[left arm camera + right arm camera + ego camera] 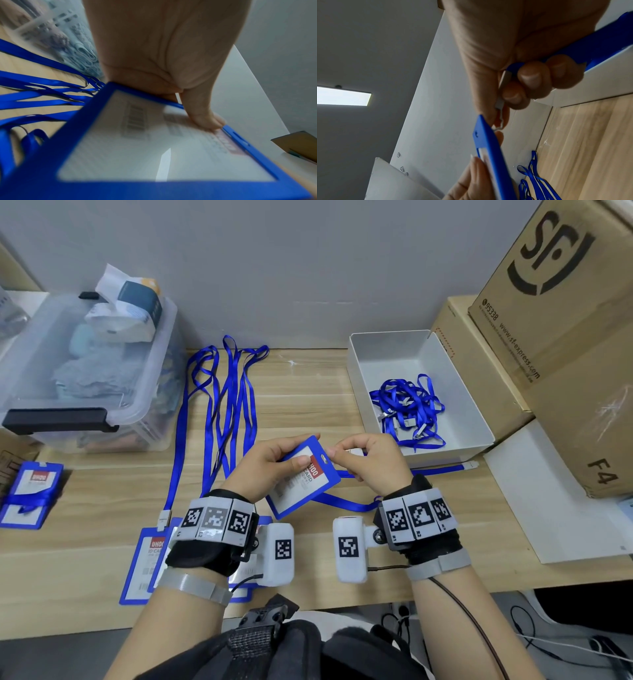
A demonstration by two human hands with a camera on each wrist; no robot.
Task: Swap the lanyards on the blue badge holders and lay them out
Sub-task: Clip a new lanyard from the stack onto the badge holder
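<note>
My left hand grips a blue badge holder above the table, thumb pressed on its white card. My right hand pinches the metal clip of a blue lanyard at the holder's top slot; the hook touches the slot edge. That lanyard trails under my right wrist, its far end lying by the white box. Several blue lanyards lie stretched out on the table, attached to badge holders near the front edge, partly hidden by my left wrist.
A white box at the right holds a tangle of blue lanyards. Cardboard boxes stand far right, a clear plastic bin at the back left. More badge holders wrapped in a lanyard lie at the left edge.
</note>
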